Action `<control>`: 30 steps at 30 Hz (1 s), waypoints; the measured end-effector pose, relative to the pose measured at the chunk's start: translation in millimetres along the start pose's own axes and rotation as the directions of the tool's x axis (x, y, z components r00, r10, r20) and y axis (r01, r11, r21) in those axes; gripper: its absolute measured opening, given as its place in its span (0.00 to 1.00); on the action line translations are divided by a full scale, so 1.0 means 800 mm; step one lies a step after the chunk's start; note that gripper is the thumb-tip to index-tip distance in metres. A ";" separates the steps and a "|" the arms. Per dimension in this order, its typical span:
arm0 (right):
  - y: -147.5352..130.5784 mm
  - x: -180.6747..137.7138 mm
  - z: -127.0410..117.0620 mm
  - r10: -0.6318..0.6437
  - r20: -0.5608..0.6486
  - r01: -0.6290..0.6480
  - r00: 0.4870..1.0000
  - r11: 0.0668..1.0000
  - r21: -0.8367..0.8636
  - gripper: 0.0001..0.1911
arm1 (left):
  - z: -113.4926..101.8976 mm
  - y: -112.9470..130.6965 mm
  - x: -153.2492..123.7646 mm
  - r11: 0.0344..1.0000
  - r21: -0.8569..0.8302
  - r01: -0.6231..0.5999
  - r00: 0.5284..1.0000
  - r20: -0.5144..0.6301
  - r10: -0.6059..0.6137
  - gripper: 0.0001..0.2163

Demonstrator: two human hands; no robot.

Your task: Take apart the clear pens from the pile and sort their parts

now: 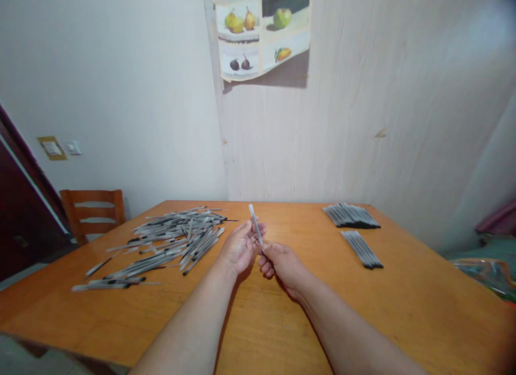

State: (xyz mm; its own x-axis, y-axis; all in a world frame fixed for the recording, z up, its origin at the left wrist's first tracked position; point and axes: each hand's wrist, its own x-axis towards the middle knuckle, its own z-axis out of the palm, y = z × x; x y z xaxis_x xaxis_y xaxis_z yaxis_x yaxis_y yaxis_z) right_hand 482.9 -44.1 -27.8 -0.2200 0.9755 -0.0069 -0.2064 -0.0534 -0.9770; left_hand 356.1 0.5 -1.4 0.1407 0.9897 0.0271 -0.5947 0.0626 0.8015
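Observation:
A slim clear pen stands tilted above the middle of the table, its pale end up. My right hand pinches its lower end between thumb and fingers. Loosely curled around the middle of the same pen is my left hand, palm turned up, with thumb and fingers on either side of the shaft. The pen's lowest tip is hidden by the right fingers. To the left of my hands lies a loose pile of pens, pointing various ways, some with dark ends.
On the right of the wooden table lie a larger row of aligned pens and a smaller row, dark ends toward me. A wooden chair stands beyond the left edge. A fruit picture hangs on the wall behind.

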 end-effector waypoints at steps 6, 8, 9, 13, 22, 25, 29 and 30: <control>0.001 -0.001 0.007 0.018 0.014 -0.016 1.000 0.993 -0.118 0.17 | 0.002 0.008 -0.004 1.000 0.003 0.015 0.999 0.041 -0.015 0.11; 0.000 0.003 0.006 -0.011 -0.057 0.002 0.998 0.989 -0.150 0.16 | 0.001 0.007 -0.004 1.000 0.012 0.018 0.999 0.041 -0.018 0.11; -0.001 0.006 0.004 -0.042 -0.111 0.025 0.993 0.988 -0.150 0.16 | 0.001 0.006 -0.004 0.999 0.022 0.025 0.999 0.041 -0.025 0.11; -0.008 0.018 -0.015 -0.119 -0.323 0.098 0.939 0.992 -0.081 0.16 | 0.005 0.000 -0.007 0.986 0.103 0.129 0.985 0.104 -0.139 0.10; -0.030 0.017 -0.043 -0.192 -0.352 0.206 0.916 0.979 0.001 0.21 | 0.020 -0.023 -0.022 0.918 0.341 0.203 0.908 0.284 -0.307 0.16; -0.028 0.015 -0.040 -0.210 -0.308 0.226 0.928 0.974 0.017 0.21 | 0.023 -0.025 -0.025 0.900 0.397 0.183 0.907 0.284 -0.310 0.17; -0.026 0.016 -0.040 -0.239 -0.307 0.260 0.921 0.965 0.027 0.20 | 0.027 -0.027 -0.027 0.884 0.422 0.201 0.915 0.241 -0.323 0.16; -0.026 0.016 -0.040 -0.250 -0.317 0.269 0.915 0.963 0.016 0.20 | 0.027 -0.027 -0.027 0.881 0.428 0.202 0.917 0.233 -0.324 0.16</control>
State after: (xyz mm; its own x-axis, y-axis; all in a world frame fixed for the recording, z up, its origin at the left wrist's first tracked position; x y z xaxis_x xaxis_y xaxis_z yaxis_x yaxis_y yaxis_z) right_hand 515.0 -23.6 -14.2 0.1525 0.9735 0.1705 -0.2734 0.2074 -0.9393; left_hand 383.3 -25.1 -6.4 0.5063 0.8571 -0.0953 -0.1562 0.1998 0.9673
